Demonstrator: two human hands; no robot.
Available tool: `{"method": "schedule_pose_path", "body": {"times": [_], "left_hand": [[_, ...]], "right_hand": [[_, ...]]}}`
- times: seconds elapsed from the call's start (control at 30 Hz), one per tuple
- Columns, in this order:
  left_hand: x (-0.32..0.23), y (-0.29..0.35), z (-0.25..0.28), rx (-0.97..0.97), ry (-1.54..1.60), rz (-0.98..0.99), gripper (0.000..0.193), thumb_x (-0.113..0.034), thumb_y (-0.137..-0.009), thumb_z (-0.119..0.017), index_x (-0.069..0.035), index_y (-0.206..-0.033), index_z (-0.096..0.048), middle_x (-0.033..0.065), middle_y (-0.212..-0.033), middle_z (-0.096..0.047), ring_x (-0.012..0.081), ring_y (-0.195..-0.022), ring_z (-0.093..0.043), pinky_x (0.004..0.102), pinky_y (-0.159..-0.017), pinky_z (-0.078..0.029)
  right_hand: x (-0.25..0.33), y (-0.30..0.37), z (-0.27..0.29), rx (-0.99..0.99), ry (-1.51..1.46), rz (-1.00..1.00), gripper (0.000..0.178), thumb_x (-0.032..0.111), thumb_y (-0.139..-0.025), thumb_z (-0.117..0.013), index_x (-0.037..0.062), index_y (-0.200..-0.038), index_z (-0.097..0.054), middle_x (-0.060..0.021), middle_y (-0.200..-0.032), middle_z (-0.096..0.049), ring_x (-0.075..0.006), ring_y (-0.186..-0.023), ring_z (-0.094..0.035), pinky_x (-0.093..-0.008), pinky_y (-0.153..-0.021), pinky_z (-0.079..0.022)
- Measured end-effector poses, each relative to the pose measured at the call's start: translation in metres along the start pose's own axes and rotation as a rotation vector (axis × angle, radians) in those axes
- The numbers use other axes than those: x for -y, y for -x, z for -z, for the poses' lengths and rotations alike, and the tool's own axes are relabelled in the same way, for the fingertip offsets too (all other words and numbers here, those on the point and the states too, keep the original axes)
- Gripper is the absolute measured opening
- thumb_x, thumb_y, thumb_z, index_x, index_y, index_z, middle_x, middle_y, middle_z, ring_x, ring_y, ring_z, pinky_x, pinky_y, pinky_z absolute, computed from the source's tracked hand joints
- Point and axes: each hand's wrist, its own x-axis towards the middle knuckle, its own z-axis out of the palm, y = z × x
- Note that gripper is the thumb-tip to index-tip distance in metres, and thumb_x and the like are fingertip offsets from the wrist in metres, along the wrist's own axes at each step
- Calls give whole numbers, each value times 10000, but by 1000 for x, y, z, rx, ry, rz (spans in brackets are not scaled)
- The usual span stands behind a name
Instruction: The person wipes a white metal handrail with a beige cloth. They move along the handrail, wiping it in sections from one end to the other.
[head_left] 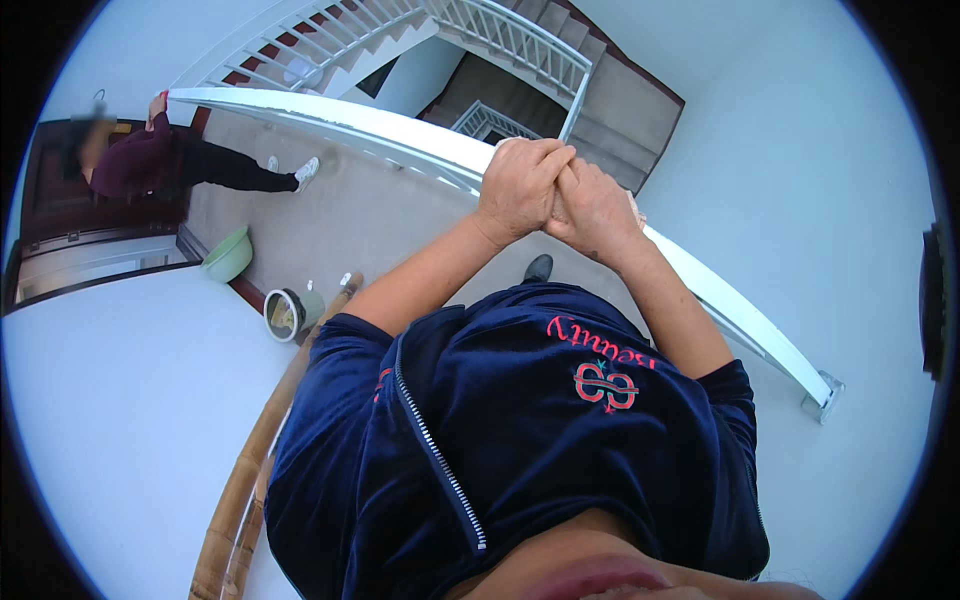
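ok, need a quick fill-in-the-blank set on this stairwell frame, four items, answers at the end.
1. The left hand and right hand meet over what looks like a pale cloth, on a railing coloured ____.
2. Toward the picture's ____ edge, a co-worker also has a hand at the railing.
3. The co-worker's trousers are ____ in colour.
4. The basin near the wall is pale ____.

Missing words: white; left; black; green.
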Motion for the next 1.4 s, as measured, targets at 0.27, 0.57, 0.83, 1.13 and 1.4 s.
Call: {"method": "schedule_pose_path", "body": {"times": [0.27,0.57,0.83,1.13,1.4], "left_hand": [[-39,-8,-20,56,-15,-62,346,-167,-805,-670,-60,-1135,-679,91,-1081,-703,284,-902,-660,413,-815,-501],[-115,-14,-62,174,76,-87,402,-174,-812,-655,-62,-1197,-657,89,-1114,-681,265,-970,-650,420,-845,-466],[-164,-15,-88,213,163,-160,490,-184,-855,-630,-83,-1334,-607,152,-1243,-643,312,-1041,-633,451,-958,-445],[-139,-70,-73,872,359,-257,760,-353,-781,-769,15,-1389,-500,271,-1294,-583,415,-1150,-606,479,-968,-483],[-82,-94,-59,1182,225,-480,602,-434,-801,-757,3,-1186,-600,184,-1109,-695,374,-1060,-666,531,-980,-449]], "right_hand": [[-14,34,18,-11,-43,-68,454,197,-736,-735,-14,-1109,-584,-200,-1031,-625,-391,-919,-623,-484,-801,-521],[-44,110,56,37,-5,-231,584,256,-716,-813,14,-1190,-571,-192,-1071,-626,-384,-992,-609,-473,-852,-502],[-70,168,84,-55,25,-189,532,228,-729,-774,39,-1186,-578,-192,-1022,-638,-393,-953,-619,-492,-812,-505],[-52,191,109,65,248,-286,821,205,-710,-814,50,-1443,-477,-169,-1450,-498,-379,-1381,-428,-548,-1189,-263],[-2,154,78,-316,-26,-557,449,138,-983,-584,64,-1421,-524,-159,-1406,-559,-364,-1385,-448,-555,-1214,-180]]}}
